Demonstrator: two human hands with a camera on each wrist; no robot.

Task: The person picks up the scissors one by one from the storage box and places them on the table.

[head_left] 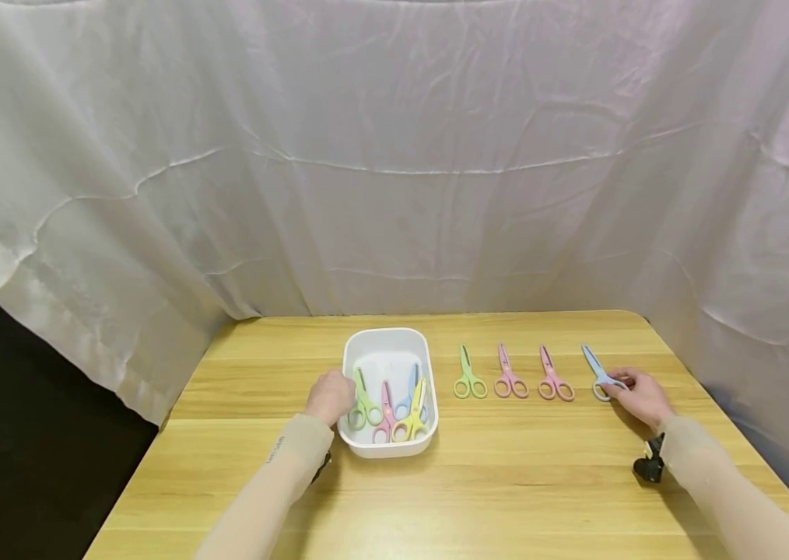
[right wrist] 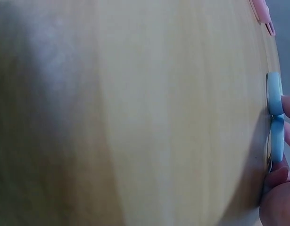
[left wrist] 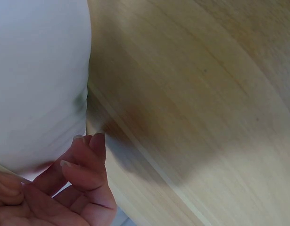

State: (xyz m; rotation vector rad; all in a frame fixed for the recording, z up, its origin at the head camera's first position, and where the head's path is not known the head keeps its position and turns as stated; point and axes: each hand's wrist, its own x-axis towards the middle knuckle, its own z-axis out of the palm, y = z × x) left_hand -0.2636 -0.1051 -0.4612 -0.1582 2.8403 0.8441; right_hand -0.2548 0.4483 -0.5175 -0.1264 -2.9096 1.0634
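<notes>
My left hand (head_left: 330, 397) holds the left rim of a white plastic bin (head_left: 387, 450). In the left wrist view its fingers curl at the edge of the bin's white wall (left wrist: 41, 84). Inside lie green scissors (head_left: 365, 403), pink scissors (head_left: 387, 403), blue scissors (head_left: 413, 379) and yellow scissors (head_left: 417, 408). Over at the right, my right hand (head_left: 643, 397) grips the handles of another pair of blue scissors (head_left: 594, 362), whose blades point away from me. The right wrist view catches those blue handles (right wrist: 275, 94) between fingers and thumb at the edge.
Left of the blue scissors, green scissors (head_left: 466, 365) and two pairs of pink scissors (head_left: 504, 365) form a row on the wooden table (head_left: 492, 482), tips pointing away. A pale curtain (head_left: 436, 202) hangs behind the table and along both sides.
</notes>
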